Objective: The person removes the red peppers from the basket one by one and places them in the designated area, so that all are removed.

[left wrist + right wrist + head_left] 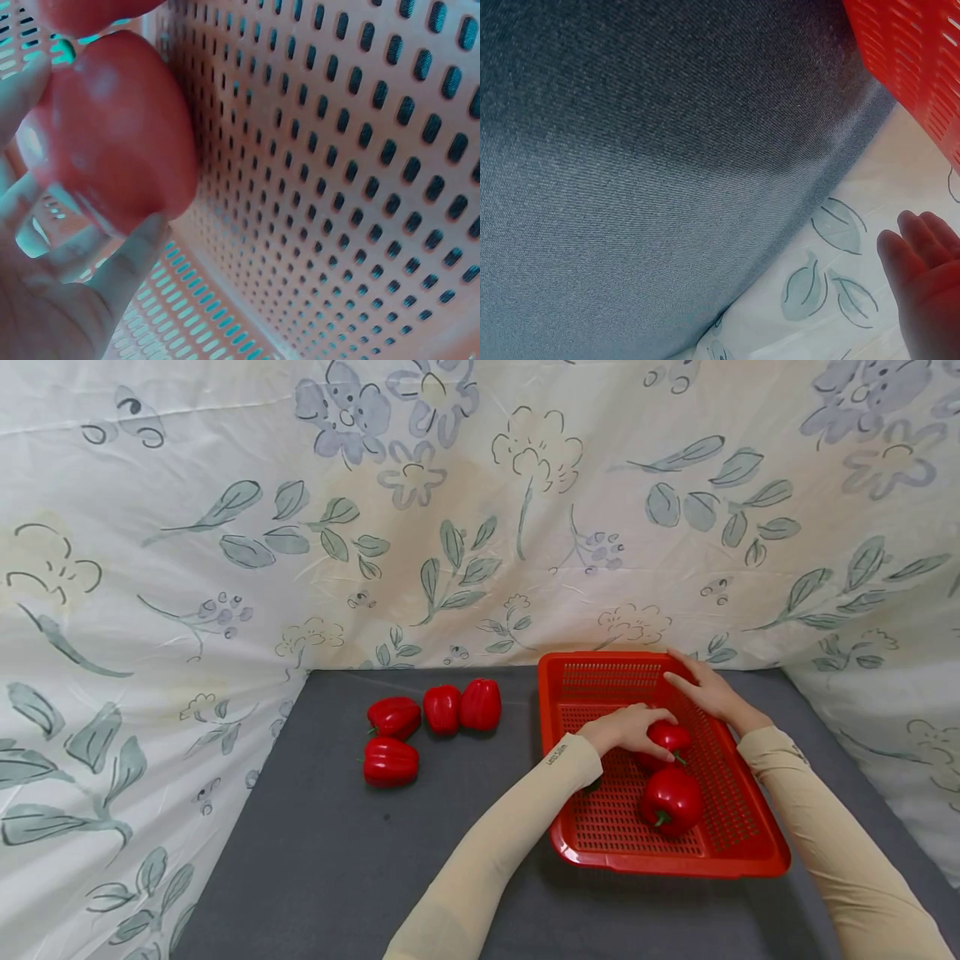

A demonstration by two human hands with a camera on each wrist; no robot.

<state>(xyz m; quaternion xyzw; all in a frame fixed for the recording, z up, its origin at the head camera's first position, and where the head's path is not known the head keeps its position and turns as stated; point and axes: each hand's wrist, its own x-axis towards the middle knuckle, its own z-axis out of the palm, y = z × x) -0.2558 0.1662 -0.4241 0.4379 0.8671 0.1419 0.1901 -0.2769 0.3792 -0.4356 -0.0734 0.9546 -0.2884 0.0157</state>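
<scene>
In the head view, my left hand (630,731) reaches into a red plastic basket (626,862) and grips a red bell pepper (670,737). The left wrist view shows the left fingers (135,259) and thumb around this pepper (120,135), which lies close to the perforated basket wall. A second red bell pepper (672,802) sits nearer the basket's front. At the basket's right rim is my right hand (708,693), its fingers extended. In the right wrist view, the right hand (930,285) shows straight fingers beside the basket's outer wall (919,67).
Several red bell peppers (391,762) lie grouped on the dark grey tabletop (315,860), left of the basket. A floral curtain (450,552) hangs behind the table and along its sides.
</scene>
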